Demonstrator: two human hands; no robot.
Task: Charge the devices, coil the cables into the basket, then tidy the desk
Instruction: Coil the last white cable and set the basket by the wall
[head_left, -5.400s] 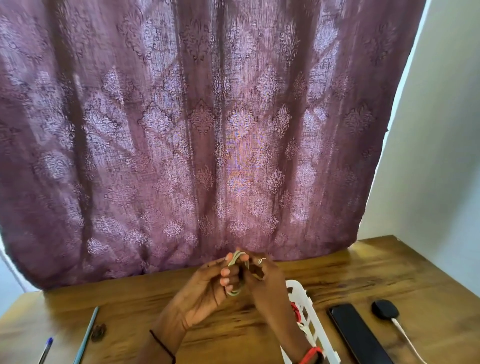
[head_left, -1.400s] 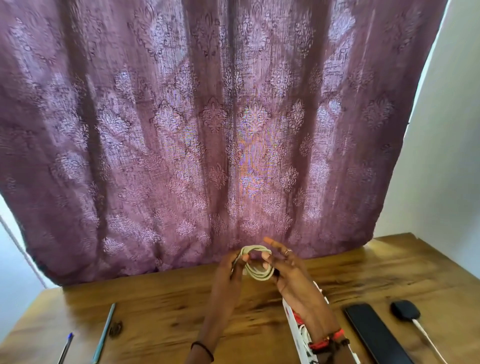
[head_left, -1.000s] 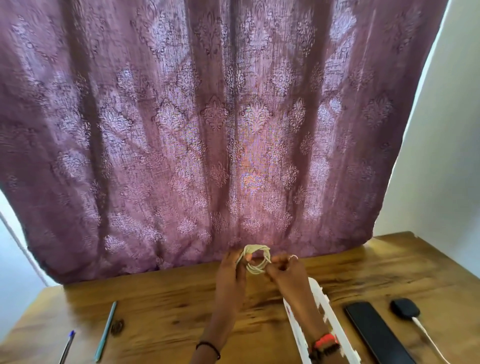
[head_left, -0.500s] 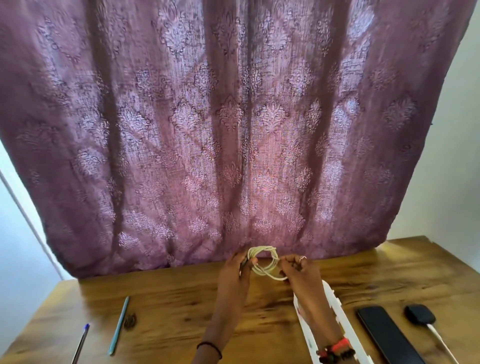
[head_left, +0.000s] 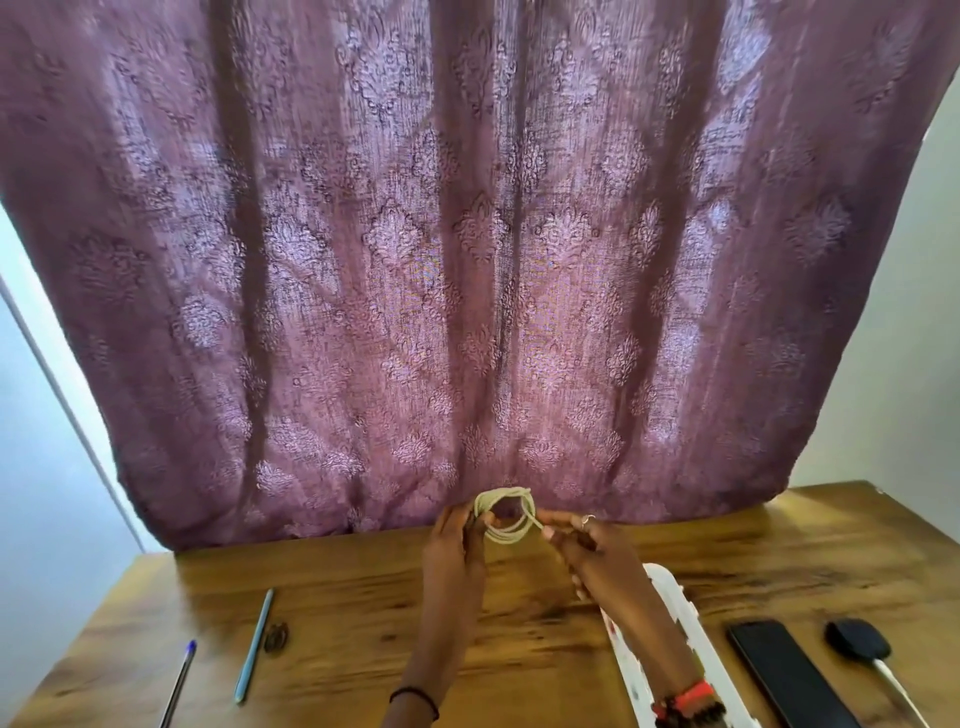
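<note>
1. A pale cable (head_left: 503, 519) is wound into a small ring. It is held up above the bench (head_left: 363, 597), in front of the purple curtain (head_left: 467, 260).
2. The left side of the ring is gripped by the left hand (head_left: 457, 540). Its fingers are curled around the loops.
3. The right side of the ring is pinched by the right hand (head_left: 582, 545), between thumb and finger. The other fingers are bent down and hold nothing.
4. The ring is stood up on its edge, and its hole is turned toward the camera.
5. The white basket (head_left: 691, 623) is found lower down and to the right of the ring, closer to the person. Its long side runs from far to near. Part of it is hidden under the right arm, so what is inside cannot be told.
6. The basket is nearer to the right hand. The left hand is farther from it, with bare bench in between.
7. It is judged that the ring must be brought down, back and a little to the right. It must also be tipped flat so it fits in the narrow basket.
8. It is judged that the loops could spring apart if one side is let go too soon.
</note>
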